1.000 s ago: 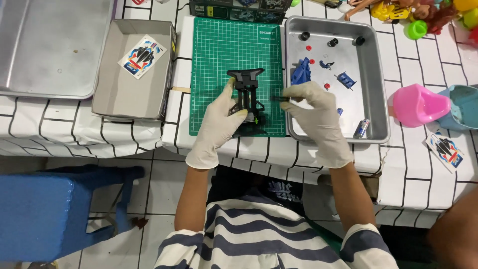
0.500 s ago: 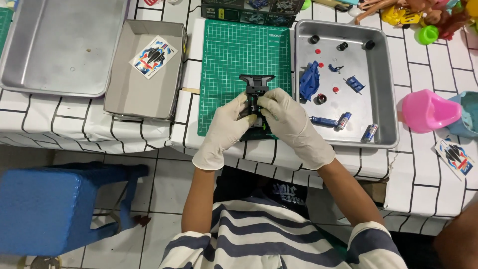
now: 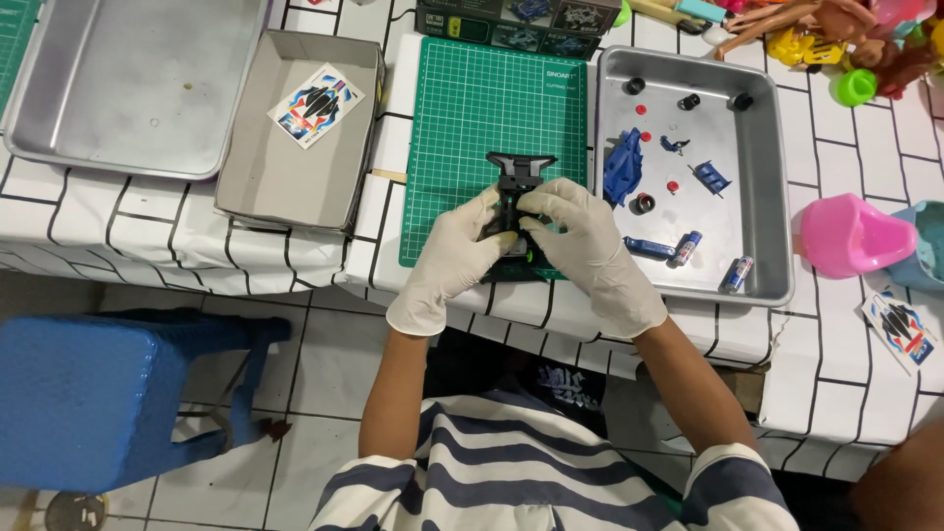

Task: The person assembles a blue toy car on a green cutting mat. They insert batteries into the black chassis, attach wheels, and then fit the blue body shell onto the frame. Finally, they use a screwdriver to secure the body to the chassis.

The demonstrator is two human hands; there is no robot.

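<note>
1. The chassis (image 3: 516,211) sits at the near edge of the green mat (image 3: 482,128), close to the worktop (image 3: 295,265) edge.
2. The mat's far half lies bare; the metal tray (image 3: 772,197) lies just right of the mat, a grey box (image 3: 265,172) left.
3. Left hand (image 3: 457,251) and right hand (image 3: 590,246), gloved white, have fingers closed on the chassis from both sides.
4. The chassis is black, with a wide bumper at its far end and a small green part near the right hand.

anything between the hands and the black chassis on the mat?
Nothing visible. Both gloved hands, left hand and right hand, already grip the black chassis over the green mat. The loose parts lie off to the side in the tray, not in the way.
</note>
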